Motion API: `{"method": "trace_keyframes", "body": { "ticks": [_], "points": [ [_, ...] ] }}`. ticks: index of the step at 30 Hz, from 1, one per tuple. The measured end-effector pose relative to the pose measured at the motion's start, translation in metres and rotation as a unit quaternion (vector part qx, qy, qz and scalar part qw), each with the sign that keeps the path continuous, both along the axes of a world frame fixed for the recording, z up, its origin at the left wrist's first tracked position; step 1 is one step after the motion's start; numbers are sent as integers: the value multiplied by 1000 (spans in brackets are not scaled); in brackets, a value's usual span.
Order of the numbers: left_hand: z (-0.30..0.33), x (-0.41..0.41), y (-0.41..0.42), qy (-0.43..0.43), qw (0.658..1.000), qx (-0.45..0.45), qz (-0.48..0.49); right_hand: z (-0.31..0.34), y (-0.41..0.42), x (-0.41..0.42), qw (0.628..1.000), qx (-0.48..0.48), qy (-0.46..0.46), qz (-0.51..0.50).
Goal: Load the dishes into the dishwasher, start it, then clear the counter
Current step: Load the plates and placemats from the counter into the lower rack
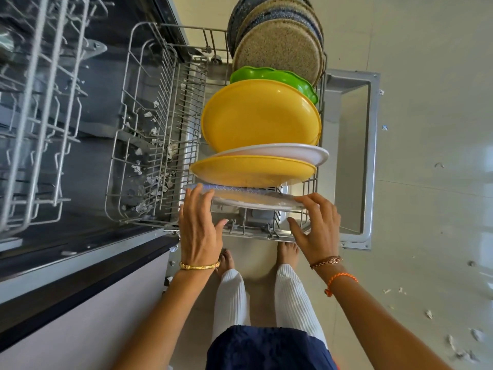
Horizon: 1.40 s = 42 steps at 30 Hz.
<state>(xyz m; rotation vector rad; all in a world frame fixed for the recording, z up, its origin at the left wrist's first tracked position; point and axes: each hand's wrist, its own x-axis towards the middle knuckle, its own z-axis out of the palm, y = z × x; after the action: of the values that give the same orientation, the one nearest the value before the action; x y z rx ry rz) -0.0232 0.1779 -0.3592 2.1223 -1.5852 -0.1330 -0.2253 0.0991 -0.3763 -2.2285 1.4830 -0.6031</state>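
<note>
The dishwasher's open door (354, 156) lies flat over the tiled floor (432, 129), with the lower rack (149, 129) pulled out above it and the upper rack (34, 116) at far left. Along the lower rack's right side plates stand on edge in a row: speckled plates (280, 46) farthest off, then a green plate (269, 74), a large yellow plate (260, 116), a white plate (293, 153) and a second yellow plate (250, 169). Nearest the person is a clear patterned plate (248, 197) (its exact seating in the tines is hard to tell). The left hand (200, 228) grips its left edge, fingers curled over the rim; the right hand (317, 225) holds the right edge likewise. Paper scraps (157, 180) litter the rack's bare left part.
</note>
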Motion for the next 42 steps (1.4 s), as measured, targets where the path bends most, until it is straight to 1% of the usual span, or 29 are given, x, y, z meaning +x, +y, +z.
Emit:
{"method": "trace_keyframes", "body": {
  "ticks": [3,6,9,12,16,20,23,25,26,27,28,29,30,31,32,33,34,37,40,42],
  "points": [
    [0,-1,1,33,999,-4,-12,7,0,5,999,-2,-36,2],
    [9,-1,2,93,996,-1,3,16,-2,11,996,18,-83,-28],
    [20,-1,4,142,990,-16,16,26,-4,18,991,28,-125,-46],
    [36,-4,10,153,987,-46,11,43,-1,24,986,12,-162,-35],
    [86,-16,16,145,986,-84,23,91,5,29,969,21,-239,-67],
    [162,-36,20,119,987,-86,62,164,10,24,952,32,-290,-89],
    [216,-63,22,167,975,-104,101,218,13,13,944,56,-314,-85],
    [237,-86,26,208,963,-117,122,243,14,6,939,109,-316,-82],
    [245,-97,29,225,958,-119,131,253,14,3,936,151,-307,-81],
    [250,-107,31,241,954,-117,136,262,13,1,925,211,-304,-84],
    [253,-115,33,257,950,-109,138,270,12,0,900,288,-313,-98],
    [254,-122,33,280,945,-93,141,276,8,-2,855,379,-330,-131],
    [256,-128,35,307,939,-71,136,284,6,-5,794,465,-351,-175],
    [258,-132,36,329,935,-45,125,288,4,-10,727,531,-376,-218],
    [260,-135,38,338,934,-39,108,291,5,-16,679,564,-396,-254],
    [262,-137,39,337,936,-46,91,291,6,-21,657,573,-404,-278],
    [264,-138,39,330,939,-64,72,292,7,-25,648,571,-410,-294],
    [271,-140,38,296,945,-132,34,298,8,-34,648,554,-425,-306],
    [274,-143,31,307,930,-196,42,307,-1,-44,638,538,-454,-312],
    [279,-148,25,277,927,-250,27,308,-8,-54,631,520,-477,-321]
  ]
}}
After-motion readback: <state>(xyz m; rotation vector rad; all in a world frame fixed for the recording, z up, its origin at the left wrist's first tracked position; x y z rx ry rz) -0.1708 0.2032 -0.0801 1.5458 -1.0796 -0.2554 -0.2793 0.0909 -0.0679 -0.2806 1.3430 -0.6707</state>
